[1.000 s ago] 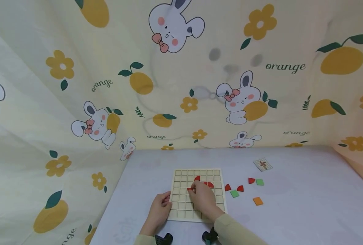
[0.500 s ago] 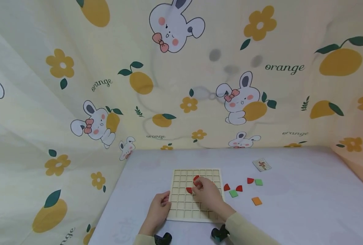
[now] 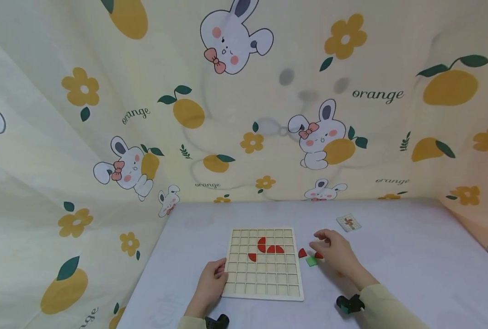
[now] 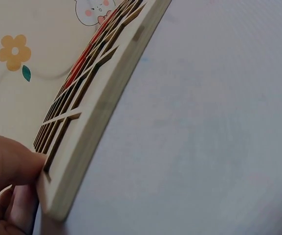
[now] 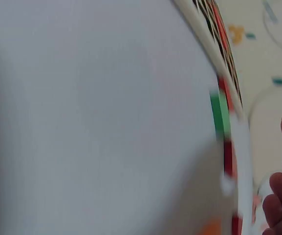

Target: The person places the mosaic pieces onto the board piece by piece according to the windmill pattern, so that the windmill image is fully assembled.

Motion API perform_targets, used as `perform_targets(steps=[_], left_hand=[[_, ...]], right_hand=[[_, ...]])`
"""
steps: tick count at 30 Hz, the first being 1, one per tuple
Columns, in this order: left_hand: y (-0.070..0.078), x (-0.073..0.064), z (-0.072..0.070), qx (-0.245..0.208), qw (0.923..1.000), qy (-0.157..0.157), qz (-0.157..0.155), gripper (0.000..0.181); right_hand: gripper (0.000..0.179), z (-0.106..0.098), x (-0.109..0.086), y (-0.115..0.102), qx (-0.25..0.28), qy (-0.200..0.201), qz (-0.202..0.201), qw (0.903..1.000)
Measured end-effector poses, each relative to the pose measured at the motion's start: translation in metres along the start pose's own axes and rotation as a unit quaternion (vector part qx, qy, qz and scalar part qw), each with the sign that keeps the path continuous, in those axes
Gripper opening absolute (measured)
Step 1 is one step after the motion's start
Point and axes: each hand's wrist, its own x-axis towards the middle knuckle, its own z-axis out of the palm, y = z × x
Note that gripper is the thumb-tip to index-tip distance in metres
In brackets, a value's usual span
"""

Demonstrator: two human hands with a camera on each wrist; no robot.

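A pale wooden grid board (image 3: 264,274) lies on the table. Several red quarter-circle pieces (image 3: 279,249) sit in its cells, above and around the middle. At the board's left edge my left hand (image 3: 211,281) grips it; in the left wrist view the thumb (image 4: 18,164) is on the rim and the other fingers curl below. My right hand (image 3: 337,253) is off the board to the right, fingers loosely bent and holding nothing, over the loose pieces. Near it lie a red quarter-circle (image 3: 302,253), another red piece (image 3: 319,255) and a green square (image 3: 311,261).
A small pattern card (image 3: 348,222) lies beyond the right hand. An orange piece (image 3: 340,274) and another green piece (image 3: 348,245) are mostly hidden by that hand. A curtain (image 3: 227,105) printed with rabbits and oranges hangs behind the white table (image 3: 408,256).
My right hand has let go of a red quarter-circle on the board and moved right, over the loose pieces. The red pieces on the board now show uncovered. My left hand stays at the edge.
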Motion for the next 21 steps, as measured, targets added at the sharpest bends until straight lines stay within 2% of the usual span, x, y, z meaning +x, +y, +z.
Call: perform_targets(steps=[5, 10, 16, 21], left_hand=[[-0.001, 0.000, 0.001, 0.001, 1.0000, -0.001, -0.006, 0.045], [-0.006, 0.001, 0.003, 0.016, 0.9999, -0.001, -0.003, 0.045], [-0.009, 0.002, 0.005, 0.012, 0.9999, 0.000, -0.001, 0.044], [-0.009, 0.002, 0.004, 0.014, 0.9999, 0.009, 0.001, 0.044]], right_hand=[[0.055, -0.024, 0.001, 0.028, 0.006, -0.002, 0.008, 0.9999], [0.064, -0.038, 0.002, 0.045, 0.039, -0.026, 0.035, 0.9983], [0.074, -0.042, 0.006, 0.066, 0.063, -0.048, 0.078, 0.9938], [0.077, -0.035, 0.014, 0.079, 0.065, -0.056, 0.091, 0.9922]])
